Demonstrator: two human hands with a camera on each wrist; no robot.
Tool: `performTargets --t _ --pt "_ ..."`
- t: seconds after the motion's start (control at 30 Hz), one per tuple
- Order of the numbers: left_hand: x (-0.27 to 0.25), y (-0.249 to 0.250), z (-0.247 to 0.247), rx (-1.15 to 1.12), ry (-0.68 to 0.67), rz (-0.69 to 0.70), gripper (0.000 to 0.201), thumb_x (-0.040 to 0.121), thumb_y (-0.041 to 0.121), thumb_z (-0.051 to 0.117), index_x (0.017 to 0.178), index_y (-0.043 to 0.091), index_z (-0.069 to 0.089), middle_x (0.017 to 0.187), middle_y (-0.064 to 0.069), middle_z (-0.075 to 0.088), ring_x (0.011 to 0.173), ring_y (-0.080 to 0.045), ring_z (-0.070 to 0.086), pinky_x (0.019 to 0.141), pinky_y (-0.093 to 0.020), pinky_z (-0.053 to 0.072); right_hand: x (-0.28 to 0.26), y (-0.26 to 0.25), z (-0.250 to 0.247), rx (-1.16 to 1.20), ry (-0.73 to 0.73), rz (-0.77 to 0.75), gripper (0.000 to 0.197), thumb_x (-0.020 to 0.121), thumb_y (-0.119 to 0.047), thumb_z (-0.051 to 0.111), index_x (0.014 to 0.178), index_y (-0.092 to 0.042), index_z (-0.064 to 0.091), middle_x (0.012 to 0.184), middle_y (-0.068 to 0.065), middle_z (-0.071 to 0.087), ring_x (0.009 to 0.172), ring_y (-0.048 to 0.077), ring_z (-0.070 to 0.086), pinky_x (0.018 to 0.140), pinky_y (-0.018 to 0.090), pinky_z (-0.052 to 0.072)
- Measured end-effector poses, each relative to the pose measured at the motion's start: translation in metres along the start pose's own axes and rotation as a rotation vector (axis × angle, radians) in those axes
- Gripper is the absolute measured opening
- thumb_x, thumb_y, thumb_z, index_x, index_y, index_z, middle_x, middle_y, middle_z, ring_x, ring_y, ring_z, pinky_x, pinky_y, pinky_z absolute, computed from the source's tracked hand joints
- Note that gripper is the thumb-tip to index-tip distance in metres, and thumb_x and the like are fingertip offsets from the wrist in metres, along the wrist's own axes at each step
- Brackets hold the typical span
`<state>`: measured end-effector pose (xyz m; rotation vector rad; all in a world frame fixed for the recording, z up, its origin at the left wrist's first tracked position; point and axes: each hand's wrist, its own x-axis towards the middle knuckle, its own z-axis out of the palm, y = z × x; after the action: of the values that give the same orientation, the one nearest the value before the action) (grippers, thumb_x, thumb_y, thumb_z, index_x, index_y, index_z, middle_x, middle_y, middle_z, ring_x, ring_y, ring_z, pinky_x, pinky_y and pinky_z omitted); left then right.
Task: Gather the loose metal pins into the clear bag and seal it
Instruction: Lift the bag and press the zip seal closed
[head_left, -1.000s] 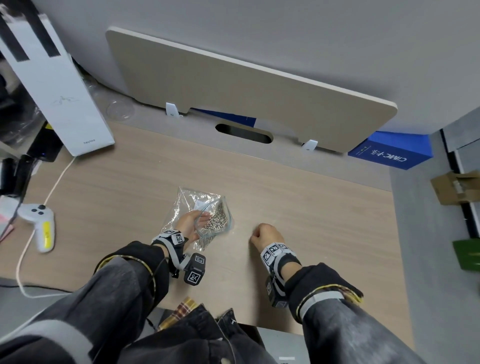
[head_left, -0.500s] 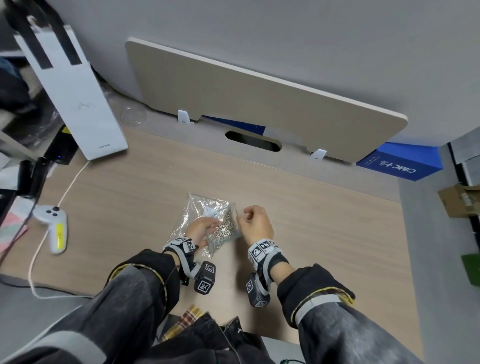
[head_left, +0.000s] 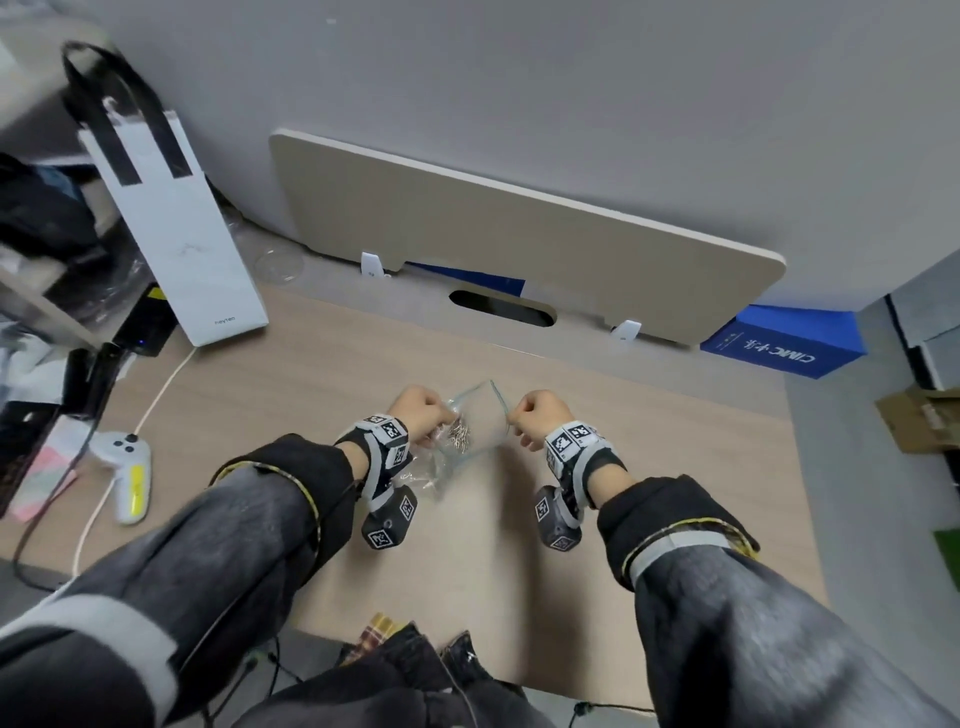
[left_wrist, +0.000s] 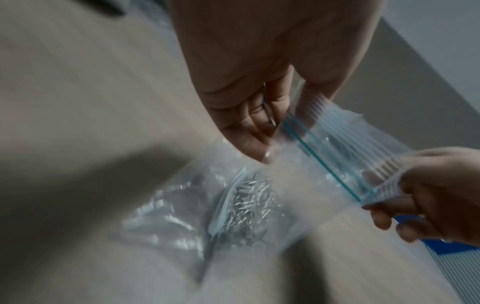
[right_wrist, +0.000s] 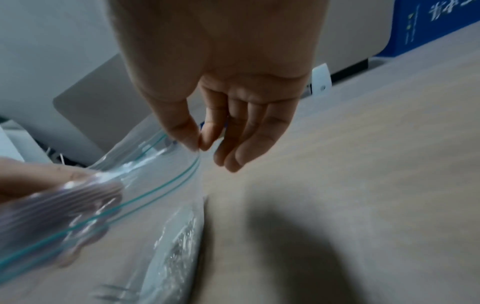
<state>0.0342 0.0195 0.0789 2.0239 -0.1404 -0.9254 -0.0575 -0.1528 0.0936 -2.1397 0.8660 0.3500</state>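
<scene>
The clear zip bag hangs just above the wooden desk, stretched between my two hands. My left hand pinches the left end of its mouth, and in the left wrist view the left hand grips by the green zip line. My right hand pinches the other end; its thumb and forefinger, seen as the right hand, meet on the bag's corner. The metal pins lie heaped in the bag's bottom, also visible as pins and pins.
Crumpled clear plastic lies on the desk below my left wrist. A white paper bag stands at the back left, with a white and yellow controller on a cable near it. A beige board leans on the wall beside a blue box.
My right hand came over from the bare desk and took hold of the bag's right end. Both hands lifted the bag and drew its mouth taut.
</scene>
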Motion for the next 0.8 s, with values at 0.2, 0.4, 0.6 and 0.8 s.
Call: performTargets --t 0.2,0.4,0.6,0.8 --pt "-0.008 0.049 -0.009 0.040 -0.003 0.080 0.013 0.082 0.006 0.065 0.073 0.007 0.056 0.058 -0.009 0.053 0.035 -0.014 0.049 0.033 -0.021 0.044 -0.009 -0.022 -0.049 0.034 0.006 -0.111 0.013 0.080 -0.017 0.059 0.070 -0.015 0.051 0.068 0.006 0.066 0.058 0.022 0.062 0.059 0.035 0.054" --pt "-0.032 0.094 0.004 -0.101 0.003 0.131 0.013 0.082 0.002 0.055 0.072 0.006 0.048 0.045 -0.007 0.055 0.030 -0.018 0.052 0.033 -0.022 0.045 -0.021 -0.048 -0.072 0.175 0.156 -0.335 0.012 0.080 -0.013 0.058 0.069 -0.016 0.053 0.071 0.011 0.069 0.056 0.018 0.059 0.056 0.034 0.050" --pt "-0.046 0.114 0.011 -0.374 0.032 -0.046 0.008 0.085 0.000 0.053 0.092 -0.005 0.053 0.066 -0.021 0.061 0.044 -0.028 0.065 0.040 -0.029 0.054 -0.034 -0.042 -0.083 0.101 0.066 -0.324 0.050 0.079 -0.050 0.067 0.106 -0.009 0.064 0.100 0.004 0.066 0.083 0.015 0.060 0.082 0.037 0.053" --pt "-0.059 0.124 0.019 -0.494 -0.008 -0.102 0.008 0.086 0.002 0.050 0.089 -0.006 0.052 0.071 -0.027 0.070 0.070 -0.037 0.072 0.068 -0.039 0.062 -0.059 -0.027 -0.089 -0.464 0.113 -0.344 0.022 0.085 -0.041 0.063 0.085 -0.019 0.065 0.088 0.004 0.068 0.085 0.025 0.063 0.068 0.030 0.044"
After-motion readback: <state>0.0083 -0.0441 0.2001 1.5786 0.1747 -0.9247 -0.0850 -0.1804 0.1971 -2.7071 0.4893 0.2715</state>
